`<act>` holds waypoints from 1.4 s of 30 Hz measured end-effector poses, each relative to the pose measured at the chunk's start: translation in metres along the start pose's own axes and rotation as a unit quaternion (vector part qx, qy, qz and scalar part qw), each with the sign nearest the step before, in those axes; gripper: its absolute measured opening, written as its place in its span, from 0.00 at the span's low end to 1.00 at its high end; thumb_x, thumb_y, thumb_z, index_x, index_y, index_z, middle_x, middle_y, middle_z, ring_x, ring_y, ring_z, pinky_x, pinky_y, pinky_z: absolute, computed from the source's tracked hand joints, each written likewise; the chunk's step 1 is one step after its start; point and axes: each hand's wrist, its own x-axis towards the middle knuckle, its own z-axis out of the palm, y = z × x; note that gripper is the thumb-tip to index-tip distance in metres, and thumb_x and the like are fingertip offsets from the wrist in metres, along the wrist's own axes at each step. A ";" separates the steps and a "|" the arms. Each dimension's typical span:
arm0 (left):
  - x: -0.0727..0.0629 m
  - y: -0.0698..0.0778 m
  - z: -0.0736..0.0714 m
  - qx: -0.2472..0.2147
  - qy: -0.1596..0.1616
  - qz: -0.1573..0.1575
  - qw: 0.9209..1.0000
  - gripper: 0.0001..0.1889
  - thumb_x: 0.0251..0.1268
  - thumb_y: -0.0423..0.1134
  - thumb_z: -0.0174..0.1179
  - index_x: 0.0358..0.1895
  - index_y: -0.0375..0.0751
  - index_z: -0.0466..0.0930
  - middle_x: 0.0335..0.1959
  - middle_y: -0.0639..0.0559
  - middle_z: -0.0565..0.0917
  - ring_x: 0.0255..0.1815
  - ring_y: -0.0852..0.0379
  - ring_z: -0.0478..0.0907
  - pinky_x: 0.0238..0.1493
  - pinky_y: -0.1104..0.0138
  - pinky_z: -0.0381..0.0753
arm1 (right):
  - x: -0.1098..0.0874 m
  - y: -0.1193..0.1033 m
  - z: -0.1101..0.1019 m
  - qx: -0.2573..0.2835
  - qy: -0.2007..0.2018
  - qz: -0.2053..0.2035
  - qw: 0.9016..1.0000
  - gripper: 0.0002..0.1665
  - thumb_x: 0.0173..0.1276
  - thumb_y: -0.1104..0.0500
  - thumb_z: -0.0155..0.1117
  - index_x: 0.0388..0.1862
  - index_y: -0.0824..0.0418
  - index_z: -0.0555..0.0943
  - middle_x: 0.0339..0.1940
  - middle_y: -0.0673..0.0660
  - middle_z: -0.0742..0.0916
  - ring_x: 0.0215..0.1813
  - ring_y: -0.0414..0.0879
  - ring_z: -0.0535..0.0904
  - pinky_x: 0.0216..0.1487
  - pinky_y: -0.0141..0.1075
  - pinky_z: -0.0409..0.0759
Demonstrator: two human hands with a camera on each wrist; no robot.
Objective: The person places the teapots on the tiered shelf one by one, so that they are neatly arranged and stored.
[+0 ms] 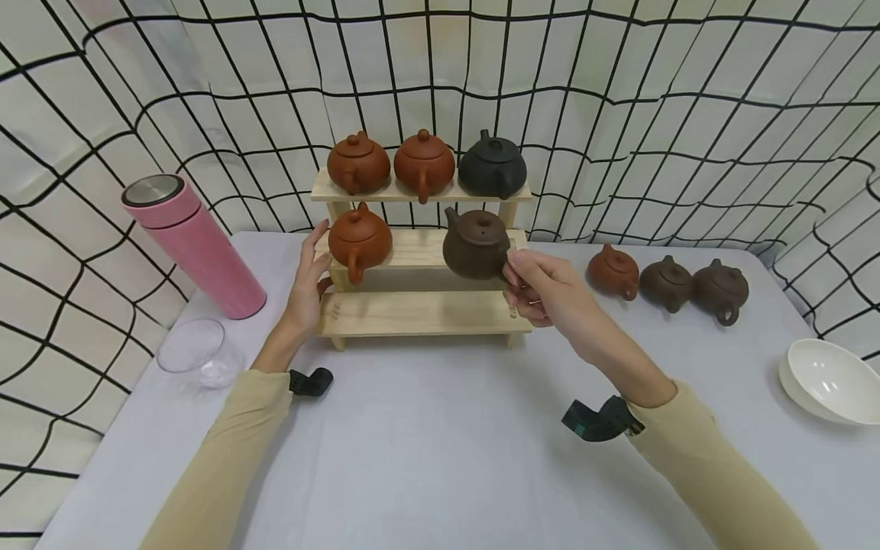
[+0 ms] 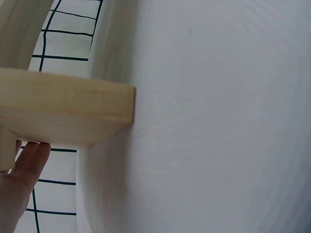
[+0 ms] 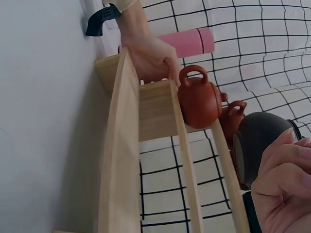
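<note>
1. A pale backdrop crossed by a black grid (image 1: 412,94) stands on the far side, behind a table spread with a white cloth (image 1: 412,435).
2. A three-tier wooden stand (image 1: 419,313) sits at the far middle of the table, its lowest board bare.
3. The right hand (image 1: 560,298) pinches a dark brown teapot (image 1: 476,246) by its near right side, thumb and fingers together on it. This teapot is at the right part of the middle tier, spout towards the far left; whether its base touches the board I cannot tell.
4. The left hand (image 1: 305,286) rests against the left end of the stand, fingers extended rather than clenched.
5. Just beside that hand, an orange-brown teapot (image 1: 360,238) stands on the left of the middle tier, handle facing near.
6. On the top tier, left to right, stand a reddish teapot (image 1: 359,166), a second reddish teapot (image 1: 424,162) and a black teapot (image 1: 492,164).
7. Right of the stand, a small red-brown teapot (image 1: 612,271) and two brown teapots (image 1: 719,290) sit in a row on the cloth.
8. A white bowl (image 1: 832,386) lies at the near right of that row.
9. At the left are a pink bottle (image 1: 202,248) and, nearer, a clear glass vessel (image 1: 195,351).
</note>
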 end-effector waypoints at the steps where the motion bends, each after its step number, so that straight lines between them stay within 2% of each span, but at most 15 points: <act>1: 0.000 0.000 0.000 -0.001 0.001 0.000 1.000 0.34 0.80 0.43 0.31 0.87 0.51 0.42 0.85 0.52 0.49 0.79 0.56 0.50 0.74 0.46 0.52 | 0.004 0.001 0.003 0.003 -0.003 0.003 1.000 0.22 0.88 0.50 0.45 0.35 0.64 0.69 0.28 0.56 0.75 0.22 0.41 0.59 0.24 0.32 0.54; 8: -0.001 -0.001 -0.001 0.003 0.003 0.001 1.000 0.34 0.79 0.44 0.32 0.87 0.50 0.42 0.85 0.52 0.48 0.79 0.56 0.50 0.73 0.45 0.52 | 0.030 0.012 0.018 0.014 0.004 0.020 1.000 0.22 0.88 0.49 0.46 0.35 0.63 0.70 0.26 0.53 0.77 0.21 0.40 0.60 0.23 0.31 0.55; 18: 0.000 -0.002 -0.001 -0.005 0.005 0.005 1.000 0.34 0.79 0.44 0.32 0.86 0.50 0.43 0.85 0.52 0.49 0.79 0.57 0.50 0.74 0.45 0.51 | 0.055 0.016 0.033 0.024 0.015 0.034 0.999 0.21 0.88 0.49 0.45 0.36 0.61 0.71 0.26 0.53 0.80 0.21 0.40 0.61 0.24 0.31 0.55; 27: 0.000 -0.002 0.000 -0.003 0.002 0.008 1.000 0.34 0.79 0.45 0.32 0.86 0.50 0.43 0.86 0.54 0.47 0.81 0.57 0.48 0.75 0.44 0.49 | 0.064 0.022 0.036 0.024 0.016 0.047 0.998 0.21 0.88 0.49 0.45 0.37 0.62 0.72 0.25 0.51 0.81 0.22 0.39 0.62 0.23 0.30 0.55; 34: 0.000 0.000 0.000 -0.002 0.004 0.011 1.000 0.34 0.79 0.45 0.33 0.86 0.49 0.43 0.86 0.53 0.48 0.81 0.57 0.48 0.75 0.43 0.49 | 0.067 0.023 0.046 0.034 0.002 0.032 0.999 0.22 0.88 0.52 0.45 0.41 0.68 0.74 0.27 0.52 0.83 0.20 0.39 0.62 0.22 0.30 0.56; 42: -0.001 -0.001 0.000 0.000 0.004 0.011 1.000 0.34 0.79 0.45 0.33 0.86 0.49 0.43 0.86 0.53 0.48 0.80 0.57 0.48 0.75 0.43 0.49 | 0.066 0.022 0.064 0.025 -0.024 0.021 0.999 0.20 0.88 0.53 0.46 0.45 0.67 0.78 0.30 0.52 0.86 0.21 0.40 0.66 0.24 0.31 0.61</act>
